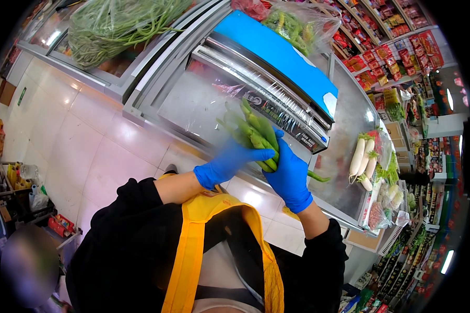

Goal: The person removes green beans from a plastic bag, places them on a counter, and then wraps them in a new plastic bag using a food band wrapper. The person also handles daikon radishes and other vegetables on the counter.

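A bunch of long green peppers [260, 133] is held up before me, over the near edge of a glass-topped chest freezer [185, 104]. My right hand [290, 180], in a blue glove, is closed round the bunch from the right; one pepper's stem end pokes out below it. From the left, my gloved left hand [222, 163] grips the same peppers with its thumb across them. Motion smears its fingers and the peppers on that side. Just beyond the peppers, a cling film wrapping machine [277, 57] with a blue top and a film roll stands on the freezer.
White radishes [361, 154] lie on the freezer's right side, near bagged vegetables [386, 201]. A large clear bag of long green beans [117, 31] rests on another freezer at upper left. Behind the machine sits a bag of green vegetables [292, 26]. Tiled floor [109, 146] extends leftward.
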The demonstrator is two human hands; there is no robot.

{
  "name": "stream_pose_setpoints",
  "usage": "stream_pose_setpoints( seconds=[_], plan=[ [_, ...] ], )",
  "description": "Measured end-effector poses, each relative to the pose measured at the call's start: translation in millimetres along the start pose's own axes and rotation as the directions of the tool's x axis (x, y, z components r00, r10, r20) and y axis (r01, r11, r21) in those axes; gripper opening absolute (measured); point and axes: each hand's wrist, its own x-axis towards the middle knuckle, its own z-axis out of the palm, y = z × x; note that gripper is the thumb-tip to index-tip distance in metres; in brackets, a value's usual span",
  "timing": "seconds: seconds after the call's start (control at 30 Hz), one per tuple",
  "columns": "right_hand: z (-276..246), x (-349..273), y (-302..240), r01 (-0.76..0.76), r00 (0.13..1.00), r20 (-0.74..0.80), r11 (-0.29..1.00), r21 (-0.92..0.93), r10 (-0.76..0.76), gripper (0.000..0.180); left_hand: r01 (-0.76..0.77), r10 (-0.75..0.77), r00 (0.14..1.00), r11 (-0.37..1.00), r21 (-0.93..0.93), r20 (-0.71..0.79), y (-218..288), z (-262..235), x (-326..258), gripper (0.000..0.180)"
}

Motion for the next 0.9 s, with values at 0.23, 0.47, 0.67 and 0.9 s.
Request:
stream_pose_setpoints(
  seconds=[0.23, 0.47, 0.67, 0.9],
  plan=[
    [-1.8, 6.3, -26.7, -0.319, 0.944, 0.205, 0.879, 0.354, 0.260, 0.049, 0.001, -0.013, 0.998, 0.987, -0.163, -0.069, 10.4, 18.0, 3.0, 0.048],
    [-56.7, 2.8, -23.8, -0.309, 0.938, 0.237, 0.920, 0.242, 0.253, 0.068, 0.088, -0.096, 0.995, 0.978, -0.189, -0.036, 16.1, 20.1, 4.7, 0.049],
    [-55.5, 22.4, -40.6, -0.235, 0.972, 0.115, 0.832, 0.502, 0.205, 0.081, 0.002, 0.057, 0.989, 0.921, -0.389, 0.140, -24.9, 40.3, 6.8, 0.061],
    [-33.7, 19.9, -46.6, -0.296, 0.917, 0.079, 0.533, 0.793, 0.392, 0.079, -0.100, 0.132, 0.987, 0.953, -0.286, 0.096, -34.9, 51.4, 7.1, 0.048]
  ],
)
